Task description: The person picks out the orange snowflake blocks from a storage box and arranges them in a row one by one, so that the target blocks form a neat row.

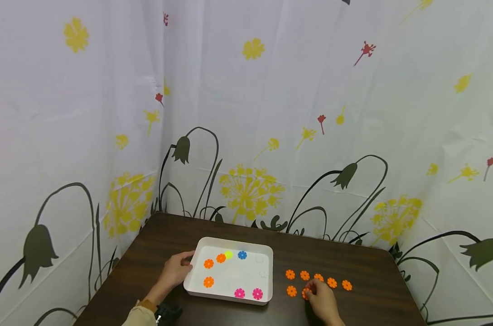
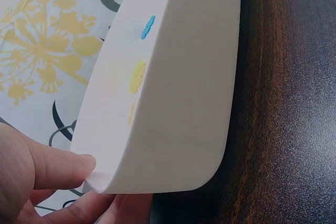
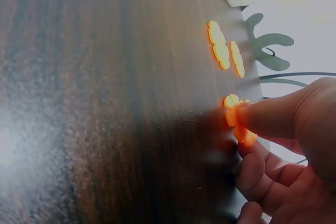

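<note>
My left hand (image 1: 175, 269) grips the left side of a white tray (image 1: 226, 274). In the left wrist view the thumb lies over the tray's rim and the other fingers are on its outer side. Right of the tray, my right hand (image 1: 323, 299) pinches an orange flower-shaped disc (image 1: 306, 293) at the table surface, the thumb (image 3: 273, 116) covering part of it. Inside the tray lie orange discs (image 1: 208, 282), a yellow disc (image 1: 229, 255), a blue disc (image 1: 242, 255), pink discs (image 1: 257, 294) and pale or clear ones (image 1: 263, 274).
Several orange discs (image 1: 290, 274) lie in a row right of the tray, with another orange disc (image 1: 291, 291) in front of them. The dark wooden table (image 1: 373, 303) ends at a flower-printed curtain (image 1: 295, 90) behind and at the sides.
</note>
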`<state>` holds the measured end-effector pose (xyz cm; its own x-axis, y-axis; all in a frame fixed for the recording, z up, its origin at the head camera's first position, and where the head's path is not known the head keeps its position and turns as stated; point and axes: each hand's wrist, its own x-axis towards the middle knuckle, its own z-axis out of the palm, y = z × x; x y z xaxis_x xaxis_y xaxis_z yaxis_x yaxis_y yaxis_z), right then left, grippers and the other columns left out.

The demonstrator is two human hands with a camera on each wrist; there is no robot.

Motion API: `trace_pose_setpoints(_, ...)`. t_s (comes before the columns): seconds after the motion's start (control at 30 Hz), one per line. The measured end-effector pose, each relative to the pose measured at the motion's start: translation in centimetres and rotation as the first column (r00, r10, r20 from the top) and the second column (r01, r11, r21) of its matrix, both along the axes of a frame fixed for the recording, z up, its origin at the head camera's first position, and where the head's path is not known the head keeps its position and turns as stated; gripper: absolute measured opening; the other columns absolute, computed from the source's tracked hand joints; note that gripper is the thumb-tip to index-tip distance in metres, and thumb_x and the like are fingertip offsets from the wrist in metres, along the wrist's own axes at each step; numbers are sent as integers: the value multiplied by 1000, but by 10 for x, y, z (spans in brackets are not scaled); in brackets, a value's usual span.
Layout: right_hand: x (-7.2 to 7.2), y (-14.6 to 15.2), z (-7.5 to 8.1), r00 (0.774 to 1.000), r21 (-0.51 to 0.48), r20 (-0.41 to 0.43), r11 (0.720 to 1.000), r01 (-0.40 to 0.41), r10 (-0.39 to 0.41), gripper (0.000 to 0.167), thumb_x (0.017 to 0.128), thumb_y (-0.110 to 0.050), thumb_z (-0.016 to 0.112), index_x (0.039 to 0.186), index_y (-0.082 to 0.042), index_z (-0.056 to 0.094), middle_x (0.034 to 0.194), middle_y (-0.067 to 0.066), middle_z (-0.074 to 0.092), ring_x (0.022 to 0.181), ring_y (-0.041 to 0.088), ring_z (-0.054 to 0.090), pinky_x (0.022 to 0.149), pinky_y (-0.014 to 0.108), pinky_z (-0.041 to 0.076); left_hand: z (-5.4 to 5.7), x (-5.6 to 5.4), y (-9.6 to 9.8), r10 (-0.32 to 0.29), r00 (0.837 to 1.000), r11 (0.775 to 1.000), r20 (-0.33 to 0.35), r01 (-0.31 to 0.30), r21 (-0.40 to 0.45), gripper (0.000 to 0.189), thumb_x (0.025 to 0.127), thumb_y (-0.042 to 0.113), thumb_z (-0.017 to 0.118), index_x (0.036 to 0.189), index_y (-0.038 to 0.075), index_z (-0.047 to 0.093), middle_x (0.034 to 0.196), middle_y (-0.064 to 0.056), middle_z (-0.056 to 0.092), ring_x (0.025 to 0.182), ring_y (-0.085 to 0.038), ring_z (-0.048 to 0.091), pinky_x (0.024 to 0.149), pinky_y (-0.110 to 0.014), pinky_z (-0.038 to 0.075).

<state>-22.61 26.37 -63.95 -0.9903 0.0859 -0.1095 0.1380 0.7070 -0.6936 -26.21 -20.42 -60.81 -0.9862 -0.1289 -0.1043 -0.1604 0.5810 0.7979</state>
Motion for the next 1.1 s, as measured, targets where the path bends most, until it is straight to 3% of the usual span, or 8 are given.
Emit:
trace_pose_setpoints(0.5, 5, 1, 6, 998, 11, -49, 999, -33, 33, 5, 93, -5, 74, 95, -6, 70, 78, 0, 64, 70, 15, 57, 63, 35, 46, 1, 1, -1, -1, 1000, 1000, 16, 1, -4, 46, 93, -2, 68, 140, -3, 65, 110, -24, 72, 88, -27, 67, 71, -38, 60)
trace_pose_setpoints(0.8, 4, -4, 17, 996, 43, -82, 998, 48, -45, 9, 97, -5, 70, 105, -4, 72, 88, 2, 67, 78, 16, 59, 66, 35, 48, 3, -3, -2, 0, 1000, 1000, 16, 0, -10, 47, 94, -2, 67, 141, -2, 64, 113, -25, 71, 90, -28, 66, 73, -40, 60)
trace_pose_setpoints(0.97, 4, -16, 30, 984, -6, -167, 998, 68, -68, 11, 100, -5, 67, 109, -4, 72, 93, 5, 66, 77, 16, 58, 61, 32, 46, 6, -2, -1, -2, 1000, 1000, 6, 3, -10, 47, 95, -1, 68, 141, -1, 65, 115, -26, 71, 91, -29, 67, 74, -41, 61)
trace_pose_setpoints(1.1, 6, -33, 34, 980, -71, -194, 997, 38, -51, 11, 101, -5, 65, 110, -4, 72, 92, 5, 66, 73, 14, 58, 58, 29, 47, 5, 1, 0, -5, 1000, 1000, 22, 5, -2, 47, 95, -1, 68, 142, -2, 64, 115, -27, 71, 91, -29, 67, 74, -40, 61)
